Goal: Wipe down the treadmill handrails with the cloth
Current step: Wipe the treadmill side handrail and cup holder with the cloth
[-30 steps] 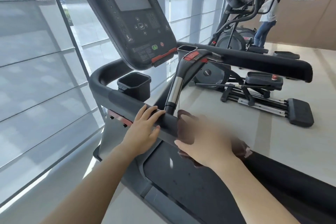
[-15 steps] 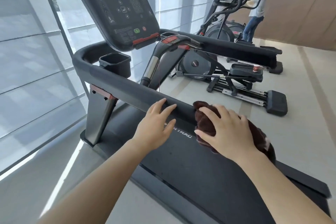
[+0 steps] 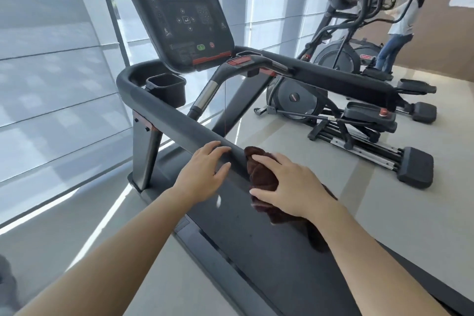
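The right hand (image 3: 292, 185) presses a bunched brown cloth (image 3: 261, 174) against the near handrail (image 3: 179, 131); just beside it, the left hand (image 3: 202, 174) rests flat, fingers spread.

Single head view, looking forward-down, close over left handrail (image 3: 179, 131) (wide-angle; no second view to overlap).
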A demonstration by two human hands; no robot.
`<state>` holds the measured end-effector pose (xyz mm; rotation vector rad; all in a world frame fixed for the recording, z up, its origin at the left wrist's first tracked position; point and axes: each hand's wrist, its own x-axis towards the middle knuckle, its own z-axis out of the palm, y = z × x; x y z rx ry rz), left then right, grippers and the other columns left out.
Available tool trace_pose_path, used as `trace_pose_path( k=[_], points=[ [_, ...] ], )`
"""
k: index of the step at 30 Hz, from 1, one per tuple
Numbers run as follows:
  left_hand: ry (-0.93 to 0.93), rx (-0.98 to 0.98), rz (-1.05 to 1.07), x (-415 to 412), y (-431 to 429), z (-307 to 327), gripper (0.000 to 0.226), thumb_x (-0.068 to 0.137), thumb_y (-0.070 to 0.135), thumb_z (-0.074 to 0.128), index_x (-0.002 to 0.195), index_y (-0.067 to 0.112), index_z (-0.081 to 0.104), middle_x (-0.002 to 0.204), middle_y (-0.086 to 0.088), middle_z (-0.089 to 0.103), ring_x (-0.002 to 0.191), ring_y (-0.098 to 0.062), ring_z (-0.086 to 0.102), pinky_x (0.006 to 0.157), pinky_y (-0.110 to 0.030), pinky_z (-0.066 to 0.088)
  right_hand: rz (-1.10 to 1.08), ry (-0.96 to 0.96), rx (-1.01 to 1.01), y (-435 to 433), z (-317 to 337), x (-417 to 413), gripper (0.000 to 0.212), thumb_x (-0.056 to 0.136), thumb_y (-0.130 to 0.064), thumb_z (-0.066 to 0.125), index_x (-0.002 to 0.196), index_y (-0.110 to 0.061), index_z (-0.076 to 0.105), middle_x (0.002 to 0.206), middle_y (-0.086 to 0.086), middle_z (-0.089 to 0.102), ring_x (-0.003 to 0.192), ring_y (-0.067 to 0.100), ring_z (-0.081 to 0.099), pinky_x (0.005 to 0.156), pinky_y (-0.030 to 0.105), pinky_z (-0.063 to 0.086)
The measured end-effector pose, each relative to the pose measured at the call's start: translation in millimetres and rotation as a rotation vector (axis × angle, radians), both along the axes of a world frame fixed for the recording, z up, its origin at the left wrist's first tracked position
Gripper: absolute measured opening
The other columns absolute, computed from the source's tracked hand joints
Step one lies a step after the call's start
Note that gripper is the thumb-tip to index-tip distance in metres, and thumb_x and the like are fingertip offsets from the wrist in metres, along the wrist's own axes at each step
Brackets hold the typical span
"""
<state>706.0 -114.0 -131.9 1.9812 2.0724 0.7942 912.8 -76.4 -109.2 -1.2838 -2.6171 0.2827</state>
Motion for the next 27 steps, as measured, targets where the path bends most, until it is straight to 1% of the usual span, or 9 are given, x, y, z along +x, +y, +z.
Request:
trace_pose_path(
  k=[3, 5, 8, 11, 15, 18, 20, 23, 27],
  points=[
    [-0.092, 0.032, 0.1, 24.6, -2.6, -3.0, 0.04, 0.094, 0.032, 0.045, 0.133, 0.024, 0.044, 0.146, 0.002, 0.034, 0.129, -0.019, 0.039, 0.104, -0.025, 0.025, 0.116, 0.086, -0.034, 1.1, -2.1, 26.2, 0.065, 0.08, -0.06, 0.053, 0.138, -0.044, 0.028, 0.145, -0.008, 0.033, 0.121, 0.024, 0.044, 0.101, 0.038, 0.037],
    [-0.134, 0.054, 0.171, 41.7, -2.0, -4.8, 0.039, 0.093, 0.03, 0.046, 0.132, 0.023, 0.045, 0.146, 0.002, 0.035, 0.129, -0.018, 0.039, 0.102, -0.021, 0.023, 0.186, 0.171, -0.061, -1.6, -10.4, 52.9, 0.061, 0.08, -0.059, 0.054, 0.136, -0.046, 0.03, 0.146, -0.012, 0.03, 0.125, 0.019, 0.04, 0.104, 0.035, 0.035],
    [-0.141, 0.045, 0.271, 68.4, 2.4, -5.7, 0.043, 0.094, 0.029, 0.047, 0.135, 0.021, 0.041, 0.15, -0.002, 0.029, 0.136, -0.018, 0.028, 0.107, -0.025, 0.02, 0.271, 0.329, -0.121, 5.7, -19.3, 73.2, 0.058, 0.08, -0.058, 0.056, 0.133, -0.043, 0.037, 0.145, -0.013, 0.032, 0.13, 0.013, 0.036, 0.107, 0.031, 0.032],
    [-0.17, 0.036, 0.365, 87.0, 5.2, -3.6, 0.045, 0.094, 0.028, 0.045, 0.138, 0.021, 0.036, 0.153, -0.003, 0.023, 0.138, -0.019, 0.025, 0.11, -0.029, 0.019, 0.328, 0.39, -0.193, 23.3, -11.6, 59.6, 0.051, 0.081, -0.054, 0.058, 0.128, -0.038, 0.046, 0.139, -0.01, 0.041, 0.124, 0.016, 0.044, 0.103, 0.033, 0.036],
    [-0.149, -0.006, 0.426, 95.5, 3.0, 0.5, 0.046, 0.095, 0.029, 0.044, 0.139, 0.023, 0.036, 0.153, -0.001, 0.023, 0.121, -0.023, 0.048, 0.104, -0.026, 0.026, 0.385, 0.426, -0.291, 33.9, -7.8, 57.6, 0.05, 0.083, -0.05, 0.059, 0.129, -0.035, 0.046, 0.138, -0.01, 0.042, 0.126, 0.014, 0.041, 0.1, 0.028, 0.032],
    [-0.104, 0.001, 0.446, 89.6, 5.1, -0.3, 0.043, 0.094, 0.03, 0.044, 0.137, 0.026, 0.039, 0.151, 0.001, 0.029, 0.127, -0.016, 0.041, 0.101, -0.022, 0.024, 0.452, 0.474, -0.279, 30.6, -17.9, 79.0, 0.05, 0.084, -0.049, 0.059, 0.13, -0.037, 0.045, 0.143, -0.014, 0.036, 0.128, 0.009, 0.036, 0.101, 0.021, 0.028],
    [-0.086, 0.01, 0.456, 83.6, 11.3, -0.8, 0.043, 0.095, 0.029, 0.043, 0.137, 0.026, 0.04, 0.15, 0.001, 0.029, 0.129, -0.016, 0.039, 0.102, -0.021, 0.022, 0.495, 0.492, -0.288, 36.4, -20.8, 81.9, 0.049, 0.082, -0.05, 0.059, 0.129, -0.038, 0.047, 0.142, -0.017, 0.036, 0.127, 0.005, 0.035, 0.102, 0.019, 0.027],
    [-0.084, 0.007, 0.508, 73.0, 23.9, -2.2, 0.044, 0.095, 0.03, 0.041, 0.139, 0.023, 0.038, 0.151, 0.0, 0.028, 0.137, -0.016, 0.028, 0.109, -0.027, 0.02, 0.522, 0.568, -0.433, 58.5, -18.4, 68.8, 0.043, 0.079, -0.052, 0.06, 0.12, -0.038, 0.054, 0.129, -0.02, 0.049, 0.116, 0.001, 0.047, 0.101, 0.024, 0.036],
    [-0.1, 0.026, 0.601, 54.7, 43.2, -4.8, 0.047, 0.095, 0.03, 0.041, 0.14, 0.017, 0.036, 0.151, -0.001, 0.028, 0.138, -0.016, 0.025, 0.111, -0.027, 0.017, 0.555, 0.637, -0.639, 98.8, -21.5, 42.1, 0.034, 0.081, -0.042, 0.066, 0.113, -0.035, 0.059, 0.113, -0.019, 0.061, 0.104, -0.006, 0.054, 0.09, 0.017, 0.04]
  ],
)
